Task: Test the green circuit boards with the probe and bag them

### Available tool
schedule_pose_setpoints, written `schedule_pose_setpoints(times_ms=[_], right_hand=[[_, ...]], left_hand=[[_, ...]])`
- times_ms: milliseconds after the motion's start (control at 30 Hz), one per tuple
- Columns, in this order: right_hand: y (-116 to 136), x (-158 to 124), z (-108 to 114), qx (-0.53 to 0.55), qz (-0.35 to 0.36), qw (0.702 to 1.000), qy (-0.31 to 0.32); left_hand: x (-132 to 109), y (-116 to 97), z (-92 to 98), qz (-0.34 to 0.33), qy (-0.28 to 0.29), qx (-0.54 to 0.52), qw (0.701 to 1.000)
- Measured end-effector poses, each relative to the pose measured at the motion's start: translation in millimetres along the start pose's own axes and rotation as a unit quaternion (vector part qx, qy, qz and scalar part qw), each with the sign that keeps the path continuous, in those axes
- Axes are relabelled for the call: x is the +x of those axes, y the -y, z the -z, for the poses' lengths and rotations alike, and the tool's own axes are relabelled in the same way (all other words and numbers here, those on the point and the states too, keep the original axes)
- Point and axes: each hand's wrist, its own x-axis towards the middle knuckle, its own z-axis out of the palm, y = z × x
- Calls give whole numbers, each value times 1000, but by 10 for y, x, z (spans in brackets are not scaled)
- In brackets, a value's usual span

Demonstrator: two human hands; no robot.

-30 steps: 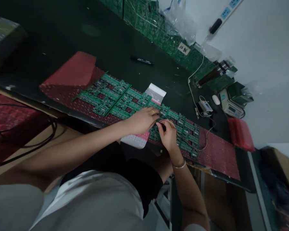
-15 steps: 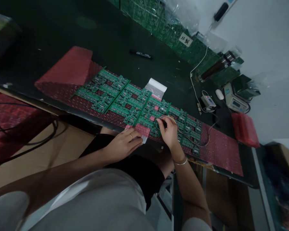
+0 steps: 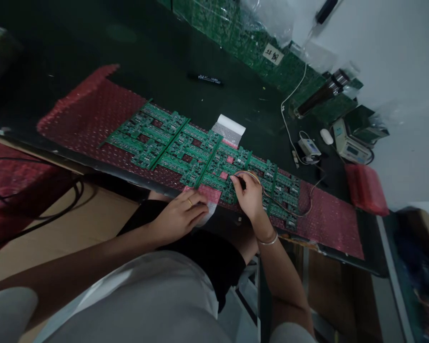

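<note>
Green circuit boards, joined in panels, lie in a row on red bubble wrap along the bench. At the front edge, my left hand has its fingers bent over the left side of a pale translucent strip, whose near end hangs over the edge. The strip runs under the boards and shows again behind them as a curled white end. Over the middle boards, my right hand is closed in a pinch on a thin brownish cable; the cable's tip is hidden by the fingers.
A black marker lies behind the boards. Stacked green boards in clear plastic line the back. To the right are a thermos, a white mouse, a small meter and a red wrapped bundle. Black cables hang at left.
The bubble wrap's folded left end has opened out flatter, toward the left. My left hand has shifted slightly left and down with the strip's near end. My right hand stays nearly in place.
</note>
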Motion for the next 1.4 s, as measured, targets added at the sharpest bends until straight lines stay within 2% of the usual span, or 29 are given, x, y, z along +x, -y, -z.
schedule_pose_setpoints(times_ms=[167,333,533,767,967,1133,1200,1400], right_hand=[[-20,-8,-10,0,-1,1000,4],[-4,-2,-10,7,-11,1000,6],[13,18,62,50,-66,994,-66],[-2,10,71,60,-86,992,-68],[-20,2,65,77,-91,990,-73],[-23,29,93,84,-107,988,-66],[8,78,102,93,-89,991,-47],[136,316,43,66,13,996,54]], left_hand=[[10,-45,46,29,17,-36,999],[265,-58,95,104,32,-112,988],[610,55,-151,146,72,-74,984],[691,66,-263,171,105,-26,979],[654,0,-227,147,101,30,983],[493,-113,-92,26,139,109,984],[459,-143,-65,8,151,120,981],[451,-157,-84,28,158,119,980]])
